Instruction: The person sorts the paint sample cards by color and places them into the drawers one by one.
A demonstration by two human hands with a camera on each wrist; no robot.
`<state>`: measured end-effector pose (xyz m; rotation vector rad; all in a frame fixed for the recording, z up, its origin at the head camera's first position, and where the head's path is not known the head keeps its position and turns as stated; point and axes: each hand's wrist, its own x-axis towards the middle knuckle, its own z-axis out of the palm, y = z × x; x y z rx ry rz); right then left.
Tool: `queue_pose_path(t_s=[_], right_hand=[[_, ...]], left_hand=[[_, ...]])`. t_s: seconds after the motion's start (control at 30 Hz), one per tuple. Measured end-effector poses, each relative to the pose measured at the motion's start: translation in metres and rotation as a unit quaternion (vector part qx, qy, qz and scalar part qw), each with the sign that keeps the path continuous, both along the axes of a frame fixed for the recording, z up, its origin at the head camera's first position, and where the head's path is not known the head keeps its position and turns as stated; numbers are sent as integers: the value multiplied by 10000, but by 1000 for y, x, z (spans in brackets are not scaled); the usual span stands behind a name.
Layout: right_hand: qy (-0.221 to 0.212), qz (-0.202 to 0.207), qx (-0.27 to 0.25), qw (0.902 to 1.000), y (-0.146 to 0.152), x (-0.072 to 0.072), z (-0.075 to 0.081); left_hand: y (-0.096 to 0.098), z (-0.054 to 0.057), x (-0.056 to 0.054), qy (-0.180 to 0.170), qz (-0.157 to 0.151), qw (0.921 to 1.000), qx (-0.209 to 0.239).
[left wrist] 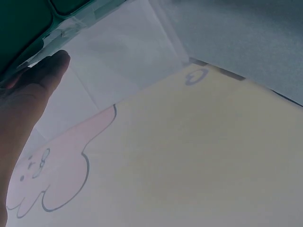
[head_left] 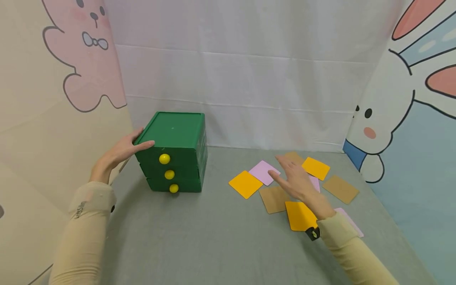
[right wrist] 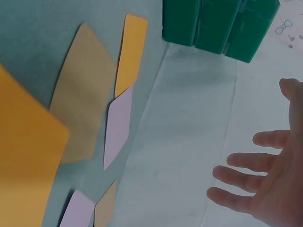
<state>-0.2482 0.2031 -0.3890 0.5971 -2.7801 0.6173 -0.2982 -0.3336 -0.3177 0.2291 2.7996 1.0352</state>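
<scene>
Nearest, two pale sleeves (head_left: 89, 221) reach forward over a grey table (head_left: 213, 245). On the right, scattered cards (head_left: 299, 217) lie flat on it, orange, lilac and brown, some touching. They look thin, light and fairly stiff, probably easiest to pinch at an edge or corner. Above them hovers the right hand (head_left: 296, 179), fingers spread, gripping nothing. On the left, well apart from the cards, stands an upright green box (head_left: 174, 128). The left hand (head_left: 121, 151) rests against it, thumb on the top near the front, fingers stretched along the left side, not clenched. Yellow knobs (head_left: 169, 174) mark its three drawers (head_left: 185, 172). It seems rigid, perhaps smooth plastic; the knobs look the surest hold. Behind hangs a white cloth (head_left: 249, 79), between a printed bear (head_left: 83, 65) and rabbit (head_left: 386, 107).
</scene>
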Motion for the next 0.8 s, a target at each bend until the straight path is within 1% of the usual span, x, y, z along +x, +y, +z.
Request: queue_pose_path(t_s=[0.1, 0.2, 0.33, 0.43, 0.57, 0.7, 0.8], right_hand=[[-305, 226, -305, 9988, -15, 0, 6], [-540, 456, -606, 9957, -32, -3, 10], [-781, 867, -1062, 9875, -62, -8, 14], [-1083, 1137, -1538, 9755, -86, -10, 16], [-1481, 1431, -2109, 9556, -119, -11, 17], [-1840, 1687, -2523, 9349, -151, -9, 16], [-2069, 1749, -2678, 9246, -173, -8, 14]], left_hand=[[1, 0, 1, -19, 18, 10000, 62], [1, 1, 3, -21, 42, 9999, 90], [1, 1, 4, -35, 72, 9999, 143], [2, 0, 4, -38, 57, 9997, 216], [4, -2, 4, -32, 51, 9996, 292], [3, -3, 4, -28, 102, 9995, 293], [2, -3, 4, -14, 121, 9995, 278]])
